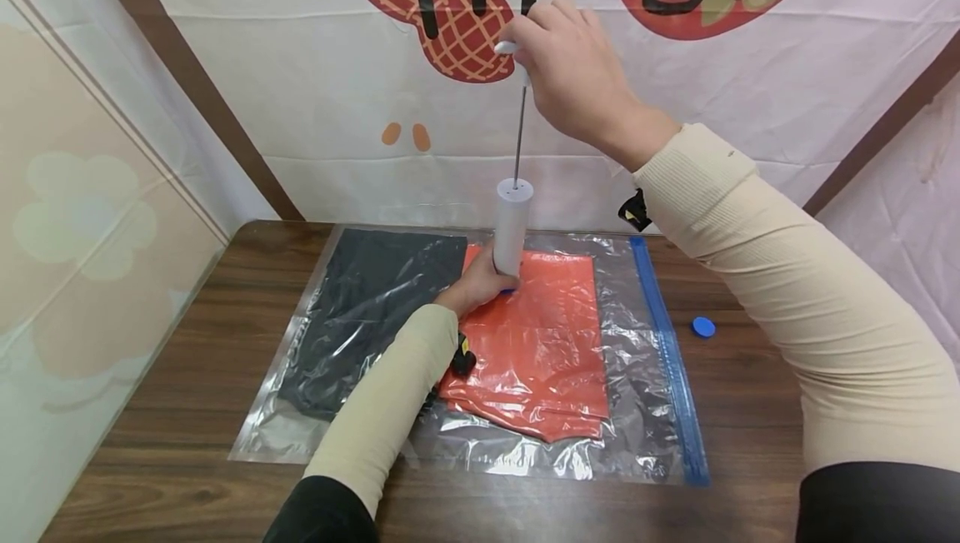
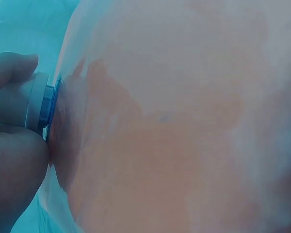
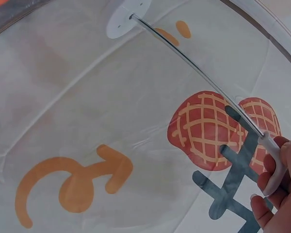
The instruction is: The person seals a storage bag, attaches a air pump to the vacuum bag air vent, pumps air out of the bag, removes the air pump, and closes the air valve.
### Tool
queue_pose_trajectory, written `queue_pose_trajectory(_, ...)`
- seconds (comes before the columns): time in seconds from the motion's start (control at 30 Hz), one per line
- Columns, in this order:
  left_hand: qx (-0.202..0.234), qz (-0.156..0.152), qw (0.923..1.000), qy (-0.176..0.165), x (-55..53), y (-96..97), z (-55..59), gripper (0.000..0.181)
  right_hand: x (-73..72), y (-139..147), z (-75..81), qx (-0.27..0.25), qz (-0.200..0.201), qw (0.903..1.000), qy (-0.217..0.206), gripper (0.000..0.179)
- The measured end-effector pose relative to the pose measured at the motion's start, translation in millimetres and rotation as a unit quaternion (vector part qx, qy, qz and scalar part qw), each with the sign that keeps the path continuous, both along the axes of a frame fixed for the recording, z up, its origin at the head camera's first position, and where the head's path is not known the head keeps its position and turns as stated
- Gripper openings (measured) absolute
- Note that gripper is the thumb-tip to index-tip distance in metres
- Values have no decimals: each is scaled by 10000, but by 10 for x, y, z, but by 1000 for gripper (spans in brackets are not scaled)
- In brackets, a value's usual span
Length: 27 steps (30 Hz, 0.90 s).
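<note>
A white hand pump (image 1: 512, 231) stands nearly upright on a clear vacuum storage bag (image 1: 637, 410), over the blue valve (image 2: 52, 107) seen in the left wrist view. My left hand (image 1: 480, 281) grips the pump's lower barrel close above the bag. High above it, my right hand (image 1: 566, 68) holds the white pump handle (image 3: 276, 167), with the thin metal rod (image 1: 520, 131) drawn far out of the barrel. Inside the bag lie folded red clothing (image 1: 547, 343) and folded dark clothing (image 1: 375, 301) side by side.
The bag's blue zip edge (image 1: 671, 360) runs along its right side. A round blue cap (image 1: 702, 327) lies on the wooden table (image 1: 165, 410) to the right. Behind the table hangs a printed white curtain (image 1: 322, 93), with another curtain (image 1: 75, 193) at the left.
</note>
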<state>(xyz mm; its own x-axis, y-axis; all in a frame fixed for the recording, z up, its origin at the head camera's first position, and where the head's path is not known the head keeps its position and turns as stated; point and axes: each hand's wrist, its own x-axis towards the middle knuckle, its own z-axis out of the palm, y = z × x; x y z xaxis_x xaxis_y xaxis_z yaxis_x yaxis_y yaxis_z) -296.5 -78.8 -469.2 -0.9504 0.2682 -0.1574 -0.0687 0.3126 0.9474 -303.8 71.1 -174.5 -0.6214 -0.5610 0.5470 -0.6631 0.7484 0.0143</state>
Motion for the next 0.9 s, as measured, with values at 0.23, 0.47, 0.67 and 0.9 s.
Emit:
queue_pose_trajectory(0.23,13,20,10000,1,-7,-2,-24,89,-30,27,-152,217,301,9993,60,28)
queue_pose_trajectory(0.47,68,22,9999,88,4,11,-14,89,-52,46,-463,632,610,9951,-459,24)
queue_pose_trajectory(0.67,74,49,9999,63,12,7,1,85,-23,32,-737,998,617,9902,-753,21)
queue_pose_trajectory(0.9,114,78,9998,-140,12,3,1,81,3,26,-971,1100,564,9908,-549,17)
